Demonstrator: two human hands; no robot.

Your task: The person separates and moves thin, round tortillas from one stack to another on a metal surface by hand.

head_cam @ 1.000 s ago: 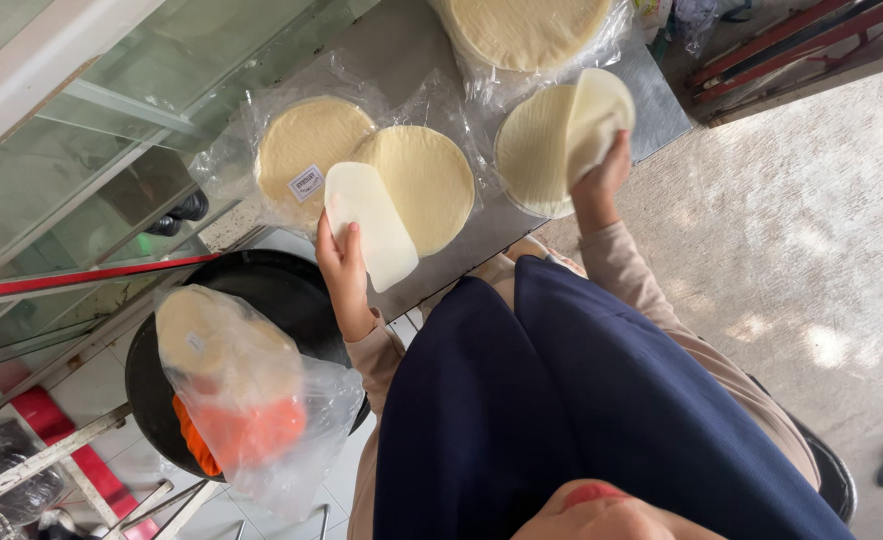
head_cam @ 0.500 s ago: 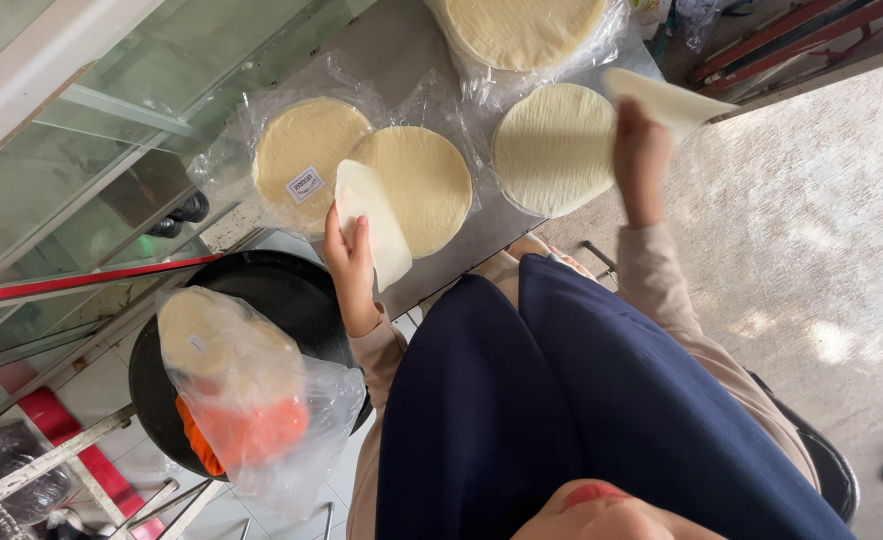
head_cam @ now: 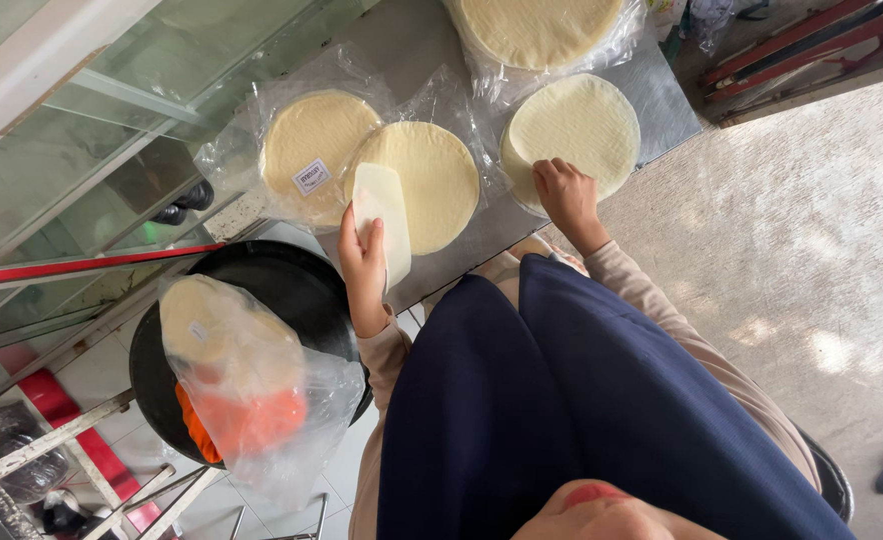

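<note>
Change since half a second ago: I see the right hand (head_cam: 565,192), which then held a thin round sheet lifted edge-on above the pile, now down on the bare stack of round wrappers (head_cam: 574,132) at 1 o'clock, fingers curled and pressing its near rim. The lifted sheet is no longer in the air; I judge it has been laid back on that stack, though I cannot tell it apart from the sheets under it. The left hand (head_cam: 364,262) has kept its place near centre, fingers closed around a folded pale wrapper (head_cam: 384,222) held upright over the bagged stack (head_cam: 427,186) at 12 o'clock. My reading: one sheet is already separated and folded, and the open pile is being steadied or picked at for another.

Surface: a grey metal counter (head_cam: 654,95) carries the bare stack and three stacks in clear plastic, one with a small white label (head_cam: 311,176). At 8 o'clock a black round pan (head_cam: 282,285) holds a loose plastic bag (head_cam: 252,385) with a pale disc and something orange inside.

Room: glass panes at 10 o'clock, a red bar across them, pale tiled floor at 3 o'clock
</note>
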